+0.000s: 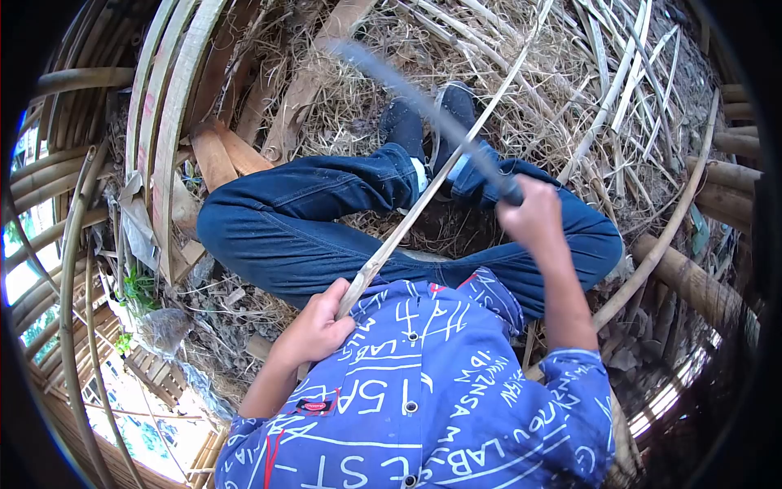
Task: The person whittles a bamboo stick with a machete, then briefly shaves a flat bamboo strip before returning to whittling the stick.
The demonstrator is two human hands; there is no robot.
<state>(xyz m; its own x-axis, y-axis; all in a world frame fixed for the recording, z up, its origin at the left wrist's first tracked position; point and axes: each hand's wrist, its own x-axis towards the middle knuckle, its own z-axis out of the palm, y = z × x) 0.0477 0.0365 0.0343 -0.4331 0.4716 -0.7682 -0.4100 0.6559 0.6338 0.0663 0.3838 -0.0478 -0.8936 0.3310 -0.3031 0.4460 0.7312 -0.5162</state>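
Note:
My left hand is closed around the near end of a long, thin bamboo strip, close against the blue printed shirt. The strip slants up and away to the right, past my shoes. My right hand grips the dark handle of a machete above my bent right leg. Its long grey blade points up and to the left, smeared by motion, and overlaps the strip in this view. My legs, in dark jeans, are folded out on both sides beneath the strip.
Curled shavings and split strips litter the ground ahead. Several long bamboo slats stand at the left, beside brown wood pieces. Bamboo fencing rises on the left, and a thick bamboo pole lies at the right.

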